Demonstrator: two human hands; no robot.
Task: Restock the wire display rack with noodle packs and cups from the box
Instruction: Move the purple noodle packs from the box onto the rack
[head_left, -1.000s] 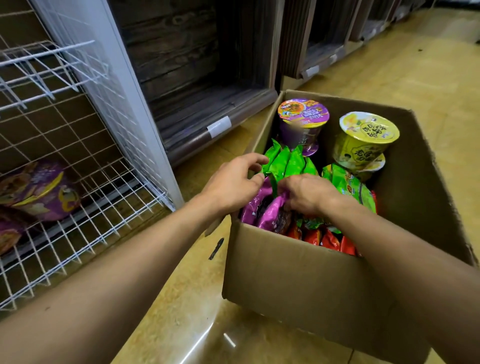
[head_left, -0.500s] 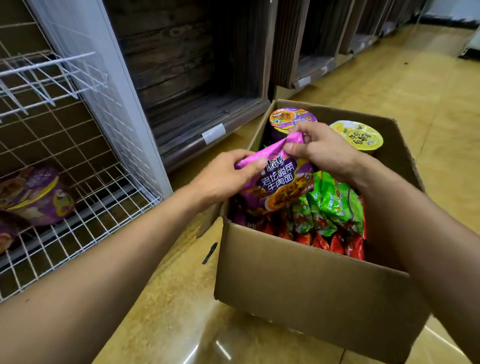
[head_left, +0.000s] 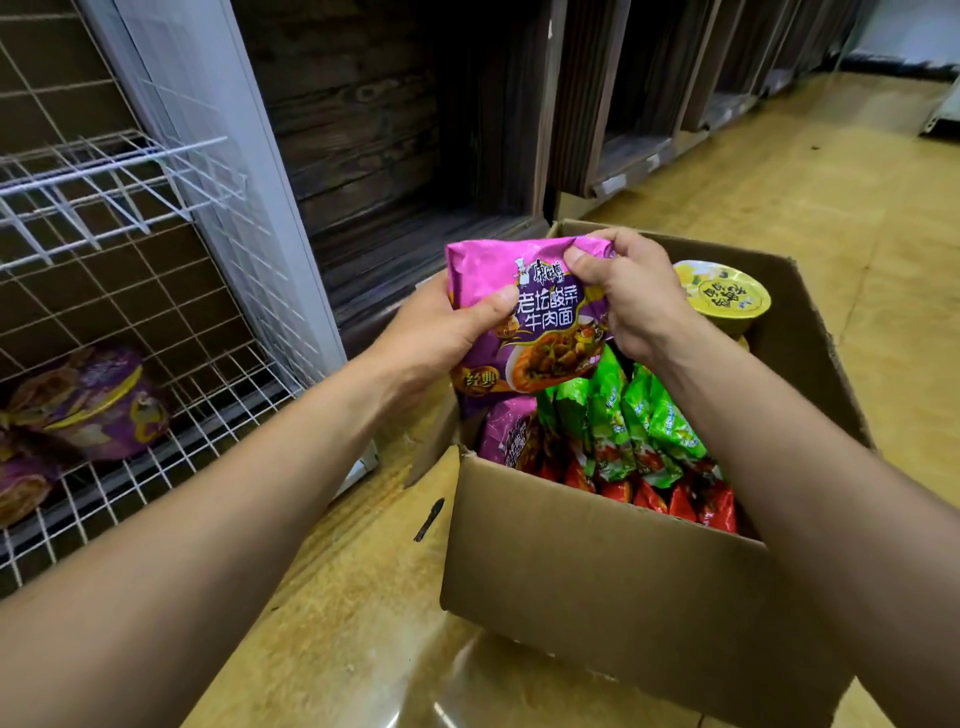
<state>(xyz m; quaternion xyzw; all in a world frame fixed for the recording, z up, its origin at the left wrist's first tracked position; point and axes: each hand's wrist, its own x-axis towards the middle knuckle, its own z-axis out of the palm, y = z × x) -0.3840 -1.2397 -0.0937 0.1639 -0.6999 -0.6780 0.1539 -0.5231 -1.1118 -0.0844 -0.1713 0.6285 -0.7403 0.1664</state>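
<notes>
Box (head_left: 597, 582) on the floor (head_left: 857, 218) at five o'clock holds green packs (head_left: 623, 421), red packs (head_left: 675, 499) and a yellow cup (head_left: 727, 296). Above its left side a purple noodle pack (head_left: 524, 322) is held: left hand (head_left: 441, 332) clutches its left edge, right hand (head_left: 628, 296) pinches the top. Wire rack (head_left: 156, 364) at nine o'clock carries purple cups (head_left: 98, 400).

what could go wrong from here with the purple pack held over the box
Both thumbs press into the front of the purple pack, left hand at its side, right hand bunching its top corner; a hard squeeze might crush the noodles or split the wrapper. The bottom shelf of the wire rack already holds purple products, which a careless placement could knock askew.
</notes>
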